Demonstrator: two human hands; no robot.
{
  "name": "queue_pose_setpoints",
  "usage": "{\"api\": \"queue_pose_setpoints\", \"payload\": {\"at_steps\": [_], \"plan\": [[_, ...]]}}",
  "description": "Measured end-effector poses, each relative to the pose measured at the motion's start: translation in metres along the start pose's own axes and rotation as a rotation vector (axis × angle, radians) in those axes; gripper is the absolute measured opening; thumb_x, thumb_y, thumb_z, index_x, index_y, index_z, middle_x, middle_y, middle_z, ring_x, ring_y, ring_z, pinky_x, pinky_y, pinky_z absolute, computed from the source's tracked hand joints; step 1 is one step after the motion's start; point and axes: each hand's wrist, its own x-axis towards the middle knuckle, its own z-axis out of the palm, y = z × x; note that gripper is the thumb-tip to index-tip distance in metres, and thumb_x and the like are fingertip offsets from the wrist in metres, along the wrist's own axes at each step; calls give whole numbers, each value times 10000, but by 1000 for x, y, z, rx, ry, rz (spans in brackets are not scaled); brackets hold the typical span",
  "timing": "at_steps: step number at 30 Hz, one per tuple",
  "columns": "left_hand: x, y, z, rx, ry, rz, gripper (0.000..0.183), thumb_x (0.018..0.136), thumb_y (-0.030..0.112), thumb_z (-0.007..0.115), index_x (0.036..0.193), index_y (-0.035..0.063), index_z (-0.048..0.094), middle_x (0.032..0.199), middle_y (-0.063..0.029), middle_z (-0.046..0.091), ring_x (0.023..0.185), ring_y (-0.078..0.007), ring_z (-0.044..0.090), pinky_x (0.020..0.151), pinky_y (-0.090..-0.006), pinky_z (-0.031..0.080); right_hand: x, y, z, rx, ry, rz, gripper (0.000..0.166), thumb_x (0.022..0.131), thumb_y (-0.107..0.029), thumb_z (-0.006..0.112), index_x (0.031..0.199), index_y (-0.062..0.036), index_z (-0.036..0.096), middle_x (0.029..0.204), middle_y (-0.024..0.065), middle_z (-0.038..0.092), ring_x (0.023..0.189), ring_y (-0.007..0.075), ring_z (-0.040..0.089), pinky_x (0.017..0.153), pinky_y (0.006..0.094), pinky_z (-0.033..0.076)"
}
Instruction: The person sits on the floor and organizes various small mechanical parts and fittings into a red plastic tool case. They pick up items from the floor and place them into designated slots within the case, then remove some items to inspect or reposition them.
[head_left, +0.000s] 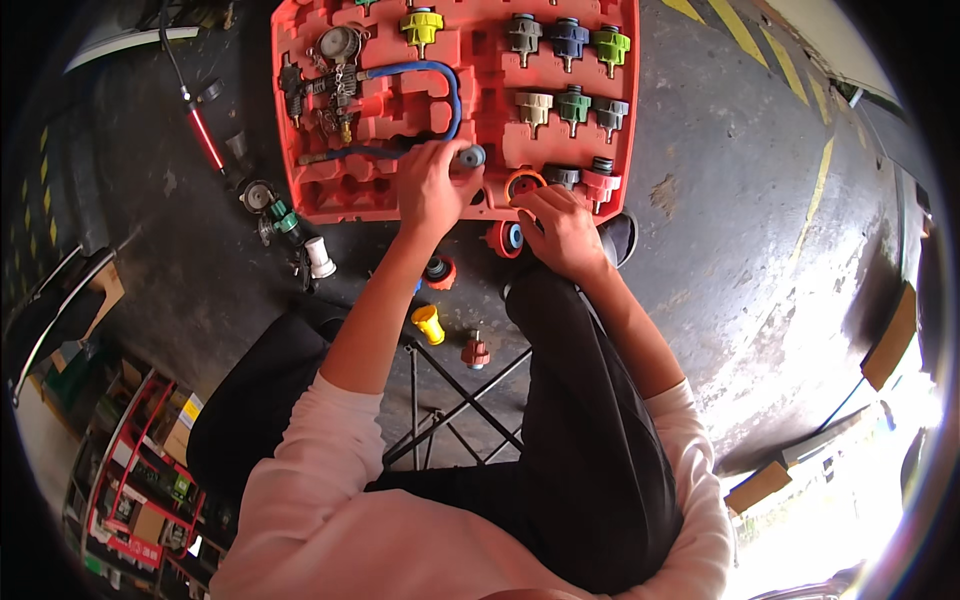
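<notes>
A red moulded plastic case lies on the floor before me, holding several coloured threaded adapter caps, a gauge assembly and a blue hose. My left hand grips a grey-blue cylindrical fitting over the case's front middle. At the front right compartments, my right hand rests against an orange-ringed cap; whether it grips it is hidden. Beside its fingers is a red cap with a blue insert. A pink-red adapter and a dark grey one sit in the case nearby.
On the floor between my legs are an orange-red cap, a yellow fitting and a brown adapter. A red hand pump, a gauge with a green fitting and a white fitting lie left. Folding stool legs stand below.
</notes>
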Motion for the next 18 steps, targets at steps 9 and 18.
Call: {"api": "queue_pose_setpoints", "payload": {"at_steps": [9, 18], "plan": [[43, -11, 7, -158, -130, 17, 276, 781, 155, 834, 1022, 82, 721, 950, -83, 707, 868, -298, 676, 806, -408, 526, 23, 11, -13, -117, 92, -28, 259, 837, -87, 731, 1093, -73, 699, 994, 100, 690, 958, 305, 671, 853, 430, 551], [6, 11, -25, -493, -463, -223, 324, 777, 180, 833, 1035, 5, 743, 931, -124, 742, 866, -241, 723, 814, -364, 554, 34, 3, 2, -76, 11, -175, 364, 779, -126, 800, 1136, -117, 727, 1005, 53, 691, 937, 270, 654, 861, 408, 551]]}}
